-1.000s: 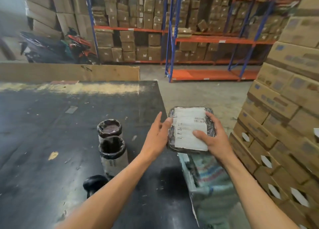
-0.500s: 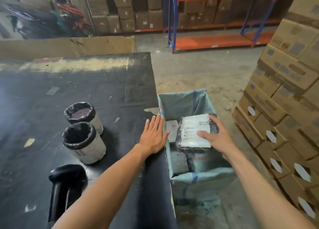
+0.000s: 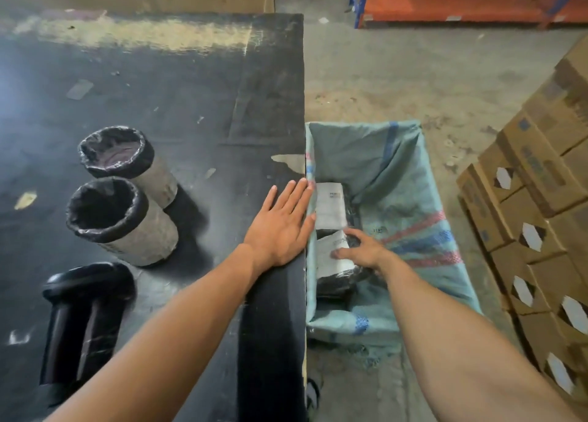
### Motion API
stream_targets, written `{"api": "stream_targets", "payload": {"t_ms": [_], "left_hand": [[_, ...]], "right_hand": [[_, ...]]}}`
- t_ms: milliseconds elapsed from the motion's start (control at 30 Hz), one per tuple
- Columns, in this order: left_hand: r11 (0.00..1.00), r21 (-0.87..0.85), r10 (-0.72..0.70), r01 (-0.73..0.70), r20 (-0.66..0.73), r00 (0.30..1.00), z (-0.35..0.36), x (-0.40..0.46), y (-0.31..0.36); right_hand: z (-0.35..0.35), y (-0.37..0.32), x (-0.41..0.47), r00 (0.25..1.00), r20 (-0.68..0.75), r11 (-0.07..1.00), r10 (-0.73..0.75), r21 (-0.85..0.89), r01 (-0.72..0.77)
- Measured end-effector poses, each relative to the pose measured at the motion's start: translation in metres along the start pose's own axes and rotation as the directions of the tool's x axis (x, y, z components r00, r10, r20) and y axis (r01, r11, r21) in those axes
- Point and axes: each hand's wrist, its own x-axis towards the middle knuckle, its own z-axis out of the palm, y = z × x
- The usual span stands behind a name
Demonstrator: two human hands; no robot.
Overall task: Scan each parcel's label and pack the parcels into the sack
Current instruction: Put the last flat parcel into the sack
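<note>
Dark, scuffed surface [image 3: 159, 103]: your left hand [image 3: 280, 227] rests flat, fingers straight. Your right hand's [image 3: 362, 250] grip curls over a soft, light-looking parcel [image 3: 334, 256] inside the sack [image 3: 413, 199]; hold its edges.

— Sack status?
— Green woven sack [image 3: 401, 173], blue and red stripes, mouth open, hanging against the worktop's right edge.
— Contents?
— Two black-wrapped parcels, white labels up. The near parcel [image 3: 334, 262] lies under the right hand; the far parcel [image 3: 331, 205] lies just beyond it, against the sack's left wall.
— On the worktop?
— Two cylindrical parcels, black-wrapped ends: rear cylinder [image 3: 127, 161] and front cylinder [image 3: 121, 221], tilted, side by side. Black scanner [image 3: 79, 320] lies nearest the viewer.
</note>
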Motion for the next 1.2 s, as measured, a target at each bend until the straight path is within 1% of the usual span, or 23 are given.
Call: {"api": "stream_targets", "payload": {"t_ms": [200,300,367,433,533,667,733,800,833,900,933,967,1033,1133,1200], "left_hand": [[0.999,0.033,0.0,0.0,0.005,1.0,0.002,0.0,-0.001],[0.999,0.053,-0.003,0.003,0.009,1.0,0.003,0.0,0.0],[0.998,0.055,-0.003,0.003,0.008,1.0,0.003,0.0,0.001],[0.998,0.059,-0.004,0.003,0.006,1.0,0.003,0.0,0.001],[0.997,0.072,-0.005,0.004,0.015,1.0,0.003,0.0,0.001],[0.998,0.07,-0.002,0.001,0.013,1.0,0.004,0.0,0.0],[0.997,0.073,-0.004,0.003,0.014,1.0,0.003,0.0,0.0],[0.997,0.075,-0.002,0.0,0.022,1.0,0.002,0.0,0.0],[0.997,0.078,0.0,-0.002,0.025,1.0,0.001,0.0,0.0],[0.996,0.09,0.0,-0.003,0.026,1.0,0.001,0.0,0.0],[0.996,0.093,0.0,-0.002,0.026,1.0,0.001,0.0,0.0],[0.995,0.095,-0.001,-0.002,0.029,1.0,0.001,0.0,0.0],[0.995,0.102,-0.002,-0.001,0.025,1.0,0.002,0.0,0.0],[0.995,0.096,0.003,-0.003,0.004,1.0,0.004,0.0,0.0],[0.995,0.102,0.003,-0.002,-0.008,1.0,0.006,0.0,0.0]], "right_hand": [[0.017,0.027,0.002,0.998,-0.059,0.976,-0.01,0.218,0.023],[0.022,0.032,-0.001,0.997,-0.08,0.974,-0.013,0.225,0.031],[0.025,0.034,-0.004,0.997,-0.07,0.987,-0.03,0.153,0.041],[0.03,0.036,-0.005,0.999,-0.024,0.999,-0.033,0.026,0.034],[0.039,0.036,-0.003,0.999,0.022,0.982,0.024,-0.187,-0.019],[0.049,0.038,0.003,0.993,0.001,0.93,0.119,-0.35,-0.111],[0.05,0.041,0.007,0.99,-0.036,0.866,0.139,-0.479,-0.139],[0.049,0.043,0.011,0.995,-0.065,0.737,0.072,-0.67,-0.096],[0.05,0.044,0.012,0.999,-0.053,0.689,0.014,-0.723,-0.048],[0.056,0.047,0.018,0.997,0.039,0.628,-0.07,-0.775,0.074],[0.06,0.047,0.021,0.994,0.092,0.597,-0.058,-0.795,0.109],[0.064,0.046,0.023,0.992,0.122,0.569,-0.022,-0.815,0.113],[0.073,0.043,0.029,0.993,0.118,0.519,0.029,-0.851,0.086],[0.079,0.043,0.037,0.993,0.096,0.508,0.072,-0.86,0.046],[0.079,0.044,0.039,0.992,0.084,0.52,0.094,-0.854,0.023]]}}
